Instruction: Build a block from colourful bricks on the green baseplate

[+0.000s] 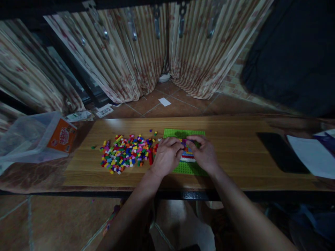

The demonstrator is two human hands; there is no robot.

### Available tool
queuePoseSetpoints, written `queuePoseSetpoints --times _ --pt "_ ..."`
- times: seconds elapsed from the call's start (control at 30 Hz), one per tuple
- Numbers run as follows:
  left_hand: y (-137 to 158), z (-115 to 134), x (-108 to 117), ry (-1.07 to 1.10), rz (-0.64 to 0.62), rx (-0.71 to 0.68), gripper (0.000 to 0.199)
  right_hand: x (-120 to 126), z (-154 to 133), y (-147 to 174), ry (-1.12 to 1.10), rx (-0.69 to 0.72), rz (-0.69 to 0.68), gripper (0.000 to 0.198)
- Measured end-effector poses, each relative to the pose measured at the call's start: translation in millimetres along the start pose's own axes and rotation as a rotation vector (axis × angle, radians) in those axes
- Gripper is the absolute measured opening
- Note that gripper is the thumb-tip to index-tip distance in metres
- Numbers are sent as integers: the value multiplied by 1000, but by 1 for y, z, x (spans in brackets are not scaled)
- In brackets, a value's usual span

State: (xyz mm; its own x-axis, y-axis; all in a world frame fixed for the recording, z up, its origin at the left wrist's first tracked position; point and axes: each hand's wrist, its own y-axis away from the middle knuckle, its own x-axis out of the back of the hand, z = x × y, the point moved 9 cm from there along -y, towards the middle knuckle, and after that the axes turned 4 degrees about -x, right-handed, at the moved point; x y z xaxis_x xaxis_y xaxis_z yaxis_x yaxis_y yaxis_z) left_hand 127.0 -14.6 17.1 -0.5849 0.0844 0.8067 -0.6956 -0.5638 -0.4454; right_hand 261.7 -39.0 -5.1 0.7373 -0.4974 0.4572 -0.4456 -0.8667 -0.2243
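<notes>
A green studded baseplate (187, 169) lies on the wooden board, carrying a block of coloured toy bricks (187, 153) in rows, with white and red ones along the near side. My left hand (167, 155) is over the plate's left part, fingers curled and closed at the bricks; whatever they pinch is hidden. From the right, my right hand (203, 152) reaches in with thumb and forefinger bent against the bricks' far right side. I cannot make out a separate brick in its fingers. Left of the plate spreads a heap of loose bricks (127, 153).
A clear plastic tub (28, 139) with an orange label stands left of the wooden board (240, 150). To the right lie a black flat item (281, 152) and white paper (311, 155). Striped curtains (131, 55) hang behind; a white card (164, 101) is on the tiled floor.
</notes>
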Motion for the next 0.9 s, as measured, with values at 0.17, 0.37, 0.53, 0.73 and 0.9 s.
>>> queuePoseSetpoints --times 0.17,0.37,0.53,0.73,0.9 --pt "0 -6 1 9 25 70 10 -1 1 0 -14 -13 -19 23" --pt "0 -11 1 40 30 126 12 -12 5 2 -24 4 -131 25" --pt "0 -14 1 74 28 141 12 -15 9 2 -29 -12 -151 26" --pt "1 -14 1 81 29 150 14 -19 12 3 -57 -60 -138 27" --pt "0 -11 0 99 32 151 16 -21 11 3 -70 -47 -121 27"
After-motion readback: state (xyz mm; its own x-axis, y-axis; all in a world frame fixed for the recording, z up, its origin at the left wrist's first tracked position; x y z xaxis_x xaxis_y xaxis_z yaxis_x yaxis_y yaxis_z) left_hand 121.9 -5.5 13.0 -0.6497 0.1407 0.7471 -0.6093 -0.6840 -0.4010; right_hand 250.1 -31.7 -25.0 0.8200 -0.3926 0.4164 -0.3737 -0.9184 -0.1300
